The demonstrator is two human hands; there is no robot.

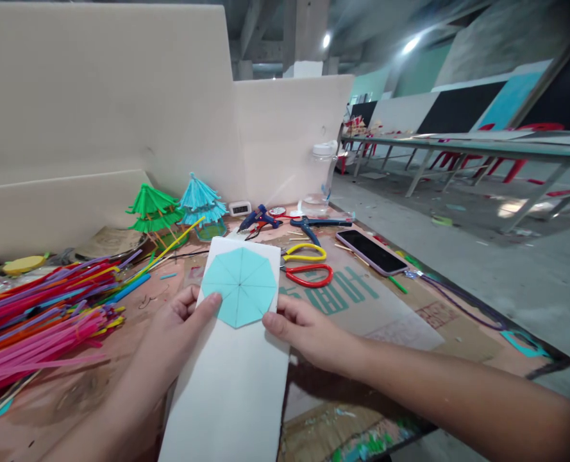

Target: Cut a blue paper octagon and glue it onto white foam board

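Note:
Both hands hold a long white board (227, 385), and on its upper end lies a turquoise paper octagon (246, 295) with dark lines running out from its centre. My left hand (188, 321) grips the board's left edge, its thumb pressed on the octagon's lower left side. From the right edge my right hand (304, 327) grips too, with the thumb on the octagon's lower right corner and the fingers partly hidden behind the board. Just beyond the board are scissors (308, 276) with one yellow and one red handle.
Bundled coloured pipe cleaners (49, 327) lie at left. Behind stand a green umbrella-like model (154, 208) and a blue one (201, 199). A blue glue gun (260, 218), dark-handled pliers (313, 224), a phone (371, 251) and a clear jar (320, 179) sit farther back. White panels (289, 135) rise behind the table.

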